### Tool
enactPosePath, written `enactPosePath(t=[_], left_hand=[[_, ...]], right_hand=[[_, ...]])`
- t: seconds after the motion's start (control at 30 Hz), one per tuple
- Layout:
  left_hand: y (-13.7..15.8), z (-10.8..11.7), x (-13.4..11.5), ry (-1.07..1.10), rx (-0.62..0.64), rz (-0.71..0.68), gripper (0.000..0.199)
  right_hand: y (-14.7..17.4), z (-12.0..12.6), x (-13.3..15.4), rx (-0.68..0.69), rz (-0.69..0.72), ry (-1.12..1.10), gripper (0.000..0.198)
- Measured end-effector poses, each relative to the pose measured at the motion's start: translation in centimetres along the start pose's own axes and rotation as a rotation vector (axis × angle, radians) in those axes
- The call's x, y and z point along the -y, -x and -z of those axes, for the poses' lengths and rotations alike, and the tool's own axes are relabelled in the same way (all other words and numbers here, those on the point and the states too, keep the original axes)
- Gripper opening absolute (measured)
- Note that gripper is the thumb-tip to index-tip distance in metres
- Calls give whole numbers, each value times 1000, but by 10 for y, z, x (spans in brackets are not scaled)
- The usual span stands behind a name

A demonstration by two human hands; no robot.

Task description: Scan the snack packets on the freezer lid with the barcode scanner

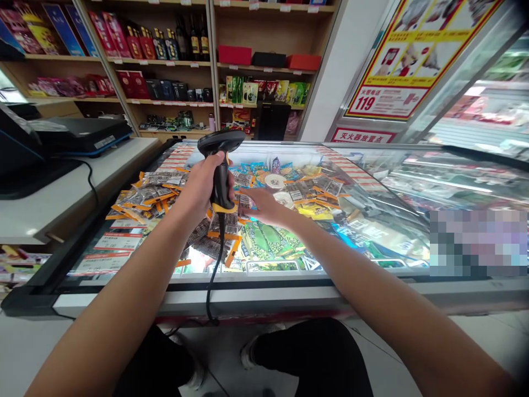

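My left hand (201,184) grips the handle of a black barcode scanner (220,144) with a yellow band, held upright over a chest freezer (256,300); its black cable hangs down past the freezer's front edge. My right hand (264,205) reaches into the freezer with fingers spread, resting on the packaged ice creams (223,229) in brown and orange wrappers. Green packets (264,242) lie just below that hand. Whether the right hand grips a packet I cannot tell.
A white counter (61,193) with a black machine (82,135) stands to the left. Wooden shelves (212,66) of boxed goods and bottles line the back wall. A second glass-lidded freezer (446,182) runs to the right, with a red and yellow poster (409,55) above it.
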State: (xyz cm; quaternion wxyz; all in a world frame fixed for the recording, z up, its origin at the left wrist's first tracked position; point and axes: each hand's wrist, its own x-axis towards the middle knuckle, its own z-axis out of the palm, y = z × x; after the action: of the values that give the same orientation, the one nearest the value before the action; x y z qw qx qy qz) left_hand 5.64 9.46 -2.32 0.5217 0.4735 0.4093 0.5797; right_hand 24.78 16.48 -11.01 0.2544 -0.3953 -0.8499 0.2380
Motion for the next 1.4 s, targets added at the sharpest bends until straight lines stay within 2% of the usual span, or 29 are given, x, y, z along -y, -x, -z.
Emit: enactPosePath(t=[0.13, 0.3, 0.4, 0.5, 0.73, 1.13, 1.4], left_hand=[[1, -1, 5, -23, 56, -2, 35], [7, -1, 9, -191, 232, 39, 30], [14, -3, 10, -332, 362, 135, 33], [20, -5, 15, -439, 459, 177, 37], [22, -7, 20, -572, 490, 145, 39], [22, -5, 16, -485, 498, 186, 42], [22, -5, 13, -553, 468, 150, 41]], right_hand=[[0, 7, -10, -42, -71, -107, 69], [6, 41, -30, -313, -109, -244, 45], [8, 58, -34, -450, -175, -308, 45], [9, 67, -34, -511, -181, -357, 48], [10, 71, -36, -518, -132, -377, 48], [7, 74, -47, -495, -103, -377, 54], [9, 77, -50, -499, -122, -253, 49]])
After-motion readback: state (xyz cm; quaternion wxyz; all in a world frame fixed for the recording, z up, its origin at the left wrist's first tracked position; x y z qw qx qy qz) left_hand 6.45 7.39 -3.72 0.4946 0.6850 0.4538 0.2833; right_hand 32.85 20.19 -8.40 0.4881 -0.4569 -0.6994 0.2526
